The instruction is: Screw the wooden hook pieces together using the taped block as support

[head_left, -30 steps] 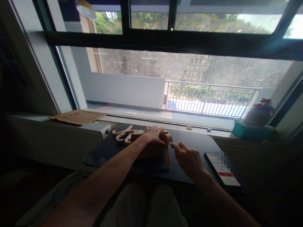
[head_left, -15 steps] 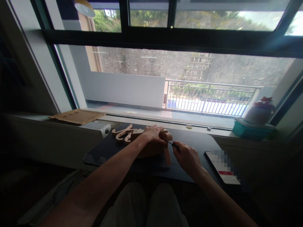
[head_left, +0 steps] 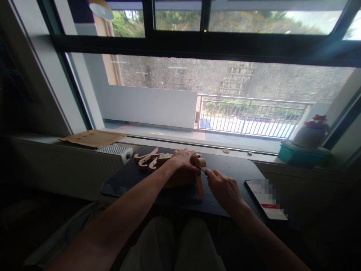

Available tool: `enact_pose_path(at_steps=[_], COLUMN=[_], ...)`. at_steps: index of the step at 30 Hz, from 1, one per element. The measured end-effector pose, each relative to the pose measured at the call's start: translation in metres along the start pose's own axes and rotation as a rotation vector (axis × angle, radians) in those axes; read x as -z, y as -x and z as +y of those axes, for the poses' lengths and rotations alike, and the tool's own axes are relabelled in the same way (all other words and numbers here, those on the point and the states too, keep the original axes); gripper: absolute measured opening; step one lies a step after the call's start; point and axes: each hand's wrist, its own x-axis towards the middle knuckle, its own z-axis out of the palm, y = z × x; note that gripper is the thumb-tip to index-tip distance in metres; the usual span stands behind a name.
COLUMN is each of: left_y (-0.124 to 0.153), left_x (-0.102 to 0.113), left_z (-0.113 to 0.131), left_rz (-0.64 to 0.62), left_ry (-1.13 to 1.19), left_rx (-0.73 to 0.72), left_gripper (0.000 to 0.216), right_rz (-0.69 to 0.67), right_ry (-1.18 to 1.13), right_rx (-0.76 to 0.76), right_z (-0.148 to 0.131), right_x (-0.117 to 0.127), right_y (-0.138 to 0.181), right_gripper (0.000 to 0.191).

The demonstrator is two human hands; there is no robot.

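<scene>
My left hand [head_left: 182, 159] lies curled over the top of a wooden model [head_left: 190, 172] that stands on a dark desk [head_left: 237, 168]. A wooden leg of the model [head_left: 199, 186] hangs down below my fingers. My right hand [head_left: 222, 187] is closed around a thin screwdriver [head_left: 203, 170], whose tip touches the right side of the model. Curved loose wooden pieces [head_left: 147, 156] lie just left of the model.
A phone [head_left: 266, 204] with a lit screen lies on the desk to the right. A white box [head_left: 115, 150] and a cardboard sheet [head_left: 91, 138] sit at the left on the sill. A teal box [head_left: 303, 156] with a jar [head_left: 310, 134] on it stands at the right, under the window.
My right hand shifted slightly while keeping the screwdriver at the model. My left hand stayed on top of the model.
</scene>
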Motion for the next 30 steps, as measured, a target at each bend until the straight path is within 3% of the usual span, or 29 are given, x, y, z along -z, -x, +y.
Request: enact_pose_path(at_steps=[6,16,24,30], left_y=[-0.0003,-0.002,-0.0055,-0.0023], left_x=[0.0006,-0.0011,-0.004,-0.0007], left_z=[0.0,-0.0027,-0.0044,-0.003], left_rz=[-0.002,0.002,0.008,0.006], left_ry=[-0.001,-0.003,-0.015,-0.014], left_rx=[-0.002,-0.02,-0.017,-0.021], left_gripper=[0.082,0.083,0.085,0.081], right_rz=[-0.004,0.027,0.009,0.012], right_ry=[-0.17,0.088,-0.184,-0.102], right_rx=[-0.133,0.111,-0.107,-0.044], right_z=[0.0,0.0038,0.0008,-0.0007], right_x=[0.0006,0.0034,0.0005,0.0067], right_y=[-0.0022,-0.0003,-0.0035,-0.0048], right_gripper=[0.031,0.032,0.028,0.032])
